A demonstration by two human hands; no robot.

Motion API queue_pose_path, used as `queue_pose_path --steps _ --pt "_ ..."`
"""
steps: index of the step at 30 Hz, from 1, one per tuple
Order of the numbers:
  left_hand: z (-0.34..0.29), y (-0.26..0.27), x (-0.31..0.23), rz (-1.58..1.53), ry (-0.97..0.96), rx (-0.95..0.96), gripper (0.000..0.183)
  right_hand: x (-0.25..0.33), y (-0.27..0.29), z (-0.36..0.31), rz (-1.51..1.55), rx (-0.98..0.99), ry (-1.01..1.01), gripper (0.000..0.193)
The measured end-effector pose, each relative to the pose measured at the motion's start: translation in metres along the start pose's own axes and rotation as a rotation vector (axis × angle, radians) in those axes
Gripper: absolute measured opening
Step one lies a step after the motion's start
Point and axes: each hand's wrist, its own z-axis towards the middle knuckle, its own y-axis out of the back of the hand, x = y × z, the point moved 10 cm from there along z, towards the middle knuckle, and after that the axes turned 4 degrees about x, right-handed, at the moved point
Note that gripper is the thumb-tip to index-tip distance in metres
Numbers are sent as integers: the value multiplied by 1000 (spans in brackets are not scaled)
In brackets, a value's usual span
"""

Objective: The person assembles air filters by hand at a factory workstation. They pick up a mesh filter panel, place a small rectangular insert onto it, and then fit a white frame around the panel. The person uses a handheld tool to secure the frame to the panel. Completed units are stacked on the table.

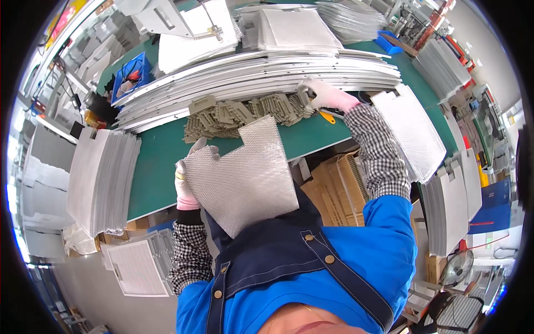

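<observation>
A silvery mesh sheet (pixel 250 172) with a notch cut in its upper edge is tilted in front of my body. My left hand (pixel 189 175), in a pale glove, grips its left edge, with fingertips showing over the top. My right hand (pixel 322 93), also gloved, reaches to the right end of a pile of small olive-grey flat pieces (pixel 228 116) on the green table (pixel 158 167). Its fingers are curled together at the pieces; what lies between them is hidden. A yellow-orange tool handle (pixel 327 117) lies just below that hand.
Long white frame strips (pixel 250 72) lie stacked behind the pile. Stacks of panels stand at the left (pixel 103 181) and right; another mesh sheet (pixel 411 133) lies beside my right arm. A blue bin (pixel 132 77) sits at the back left. Cardboard (pixel 336 186) is below the table edge.
</observation>
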Motion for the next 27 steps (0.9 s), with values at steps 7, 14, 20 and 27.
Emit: queue_pose_path --steps 7,14,20,27 --pt "-1 -29 -11 86 28 -123 102 153 32 -8 561 -105 -120 58" --pt "-13 -42 -16 112 5 -11 109 226 -37 36 543 430 -135 43" --pt "-8 -34 -12 -132 16 151 110 245 -33 34 596 532 -56 39" --pt "-2 -17 -45 389 -56 -91 99 253 -34 30 176 604 15 29"
